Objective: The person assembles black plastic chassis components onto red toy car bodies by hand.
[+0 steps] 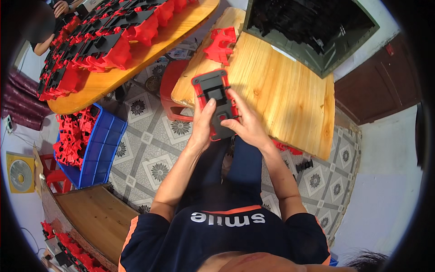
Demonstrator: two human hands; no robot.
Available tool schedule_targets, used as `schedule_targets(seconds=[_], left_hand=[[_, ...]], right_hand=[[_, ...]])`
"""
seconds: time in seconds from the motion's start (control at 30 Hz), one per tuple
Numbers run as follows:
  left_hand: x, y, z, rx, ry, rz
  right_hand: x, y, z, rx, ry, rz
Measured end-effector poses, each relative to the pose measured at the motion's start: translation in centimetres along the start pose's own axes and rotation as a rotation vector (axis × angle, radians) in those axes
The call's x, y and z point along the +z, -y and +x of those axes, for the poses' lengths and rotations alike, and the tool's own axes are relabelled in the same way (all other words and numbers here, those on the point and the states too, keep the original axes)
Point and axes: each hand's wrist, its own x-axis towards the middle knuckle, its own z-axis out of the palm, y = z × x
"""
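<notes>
I find both hands on one workpiece: a red and grey plastic casing [216, 103], flat and oblong, held face up over the near edge of the wooden surface [290, 95], just above the person's lap. The left hand [202, 124] cradles the casing's left side, its thumb laid up along the face and the remaining fingers wrapped beneath — closed on the part, not spread. The right hand [247, 124] grips the lower right edge, its fingers [238, 106] stretched across the face and pressing down near a small red inset; they are bearing on the part, not pinching it. My judgement is that a fitting or seating step is in hand, the grey panel being pushed home in the red frame. The next move would call for even pressure along the edges and a steady hold from the left hand, so the panel does not cock to one side. A single red moulded part [220, 44] lies on the far corner of the surface, well apart from the hands. A dark open bin [312, 27] stands beyond it. To the left, a second wooden surface [136, 59] carries a long stack of red and black parts [104, 41], and a blue crate [97, 149] on the tiled floor holds more red pieces — none being touched now.
</notes>
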Motion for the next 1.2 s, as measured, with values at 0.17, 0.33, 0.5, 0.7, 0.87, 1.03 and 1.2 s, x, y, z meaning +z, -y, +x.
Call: schedule_targets(seconds=[0.17, 0.33, 0.5, 0.7, 0.87, 1.03, 1.2], left_hand=[[-2.5, -2.0, 1.0, 0.036, -0.187, 0.038], [-3.7, -2.1, 6.8, 0.033, -0.209, 0.093], [-4.2, -2.1, 16.8, -0.113, -0.094, 0.124], [-3.5, 3.7, 33.6, -0.195, -0.033, 0.169], [5.6, 4.2, 24.6, 0.377, -0.465, 1.164], [6.1, 3.9, 9.9, -0.007, 0.083, 0.195], [2.8, 5.4, 6.0, -0.223, 0.079, -0.103]], right_hand=[[-2.6, -2.5, 9.9, -0.083, -0.09, -0.336], [-5.9, -11.6, 17.9, -0.016, -0.438, -0.457], [-9.5, -7.9, 9.9, -0.077, -0.456, -0.223], [-12.3, -4.9, -0.2, -0.06, -0.534, -0.575], [-13.4, -4.4, -3.3, -0.138, -0.654, -0.845], [-11.4, 0.6, 0.1, -0.327, -0.117, -0.595], [-18.0, -0.8, 13.3, -0.119, -0.219, -0.217]])
